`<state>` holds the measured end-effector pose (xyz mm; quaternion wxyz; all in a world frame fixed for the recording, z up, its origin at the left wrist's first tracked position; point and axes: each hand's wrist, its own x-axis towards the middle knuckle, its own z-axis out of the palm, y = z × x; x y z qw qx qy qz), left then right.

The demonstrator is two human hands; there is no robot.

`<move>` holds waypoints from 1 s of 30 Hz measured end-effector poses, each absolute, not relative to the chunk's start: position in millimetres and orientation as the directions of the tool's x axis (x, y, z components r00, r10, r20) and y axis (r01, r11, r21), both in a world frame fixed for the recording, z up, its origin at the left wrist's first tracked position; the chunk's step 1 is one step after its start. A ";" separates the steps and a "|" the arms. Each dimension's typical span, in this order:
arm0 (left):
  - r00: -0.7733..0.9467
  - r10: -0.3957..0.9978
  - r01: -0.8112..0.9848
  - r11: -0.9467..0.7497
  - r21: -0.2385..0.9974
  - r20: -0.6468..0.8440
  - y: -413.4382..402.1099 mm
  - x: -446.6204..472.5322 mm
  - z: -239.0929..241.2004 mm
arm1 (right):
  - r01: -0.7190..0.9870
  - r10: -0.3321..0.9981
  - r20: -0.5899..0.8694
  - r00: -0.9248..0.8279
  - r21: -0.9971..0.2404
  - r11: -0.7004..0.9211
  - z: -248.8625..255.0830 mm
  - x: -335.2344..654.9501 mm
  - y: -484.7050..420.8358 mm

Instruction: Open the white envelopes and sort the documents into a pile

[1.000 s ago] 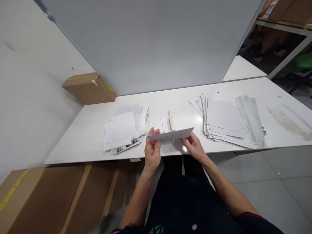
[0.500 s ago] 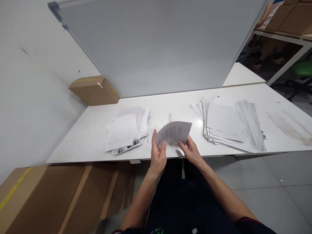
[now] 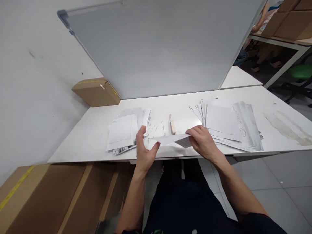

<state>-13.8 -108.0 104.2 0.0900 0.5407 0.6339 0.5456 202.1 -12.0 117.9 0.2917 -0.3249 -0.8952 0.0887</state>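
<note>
A printed paper sheet (image 3: 170,139), seen nearly edge-on and bent, hangs low over the front of the white table. My right hand (image 3: 204,143) pinches its right end between thumb and fingers. At the other end my left hand (image 3: 145,154) is open, thumb and fingers spread, with the sheet's left edge in the gap between them. Just behind the sheet lies a small cream-coloured oblong block (image 3: 173,127); its kind is unclear. To the left is a loose paper pile (image 3: 123,130), close behind my left fingers. A larger fanned stack of papers (image 3: 224,122) lies beyond my right hand.
A whiteboard (image 3: 165,52) leans at the table's back edge. One cardboard box (image 3: 96,92) stands at the back left corner, and larger cardboard boxes (image 3: 48,195) are below at left. Right of the stack the tabletop (image 3: 287,126) is smudged. Another person's arm (image 3: 260,21) shows far right.
The sheet has turned from facing me to nearly edge-on and flatter. My left hand has moved left and opened; my right hand has moved right with its grip. The cream block has come into view.
</note>
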 end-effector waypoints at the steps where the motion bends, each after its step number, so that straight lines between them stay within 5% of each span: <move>1: -0.313 0.822 0.629 -0.196 0.753 0.476 -108.6 -15.8 103.9 | 0.559 0.609 0.424 -0.670 -0.252 0.790 126.5 202.4 -13.3; 5: -0.202 0.902 0.533 -0.225 0.816 0.381 -105.8 -13.4 91.2 | 0.602 0.587 0.308 -0.749 -0.057 0.797 146.3 199.4 -18.2; 8: -0.341 0.907 0.364 -0.117 0.924 0.249 -102.3 -10.2 77.2 | 0.632 0.611 0.296 -0.734 -0.031 0.774 148.5 199.5 -17.0; 14: -0.255 0.964 0.289 0.001 0.957 0.076 -96.7 -13.3 42.8 | 0.638 0.630 0.182 -0.755 -0.015 0.770 132.2 194.2 -9.6; 23: -0.222 0.959 0.360 -0.086 0.929 0.175 -91.7 -18.3 27.4 | 0.631 0.617 0.173 -0.768 0.043 0.774 130.8 192.5 -9.6; 26: -0.200 0.952 0.382 -0.143 0.913 0.233 -92.9 -15.9 42.8 | 0.620 0.603 0.218 -0.767 0.008 0.785 136.1 197.9 -15.0; 30: -0.218 0.954 0.359 -0.116 0.926 0.205 -95.0 -12.0 67.1 | 0.590 0.629 0.243 -0.738 -0.219 0.777 144.6 212.0 -21.6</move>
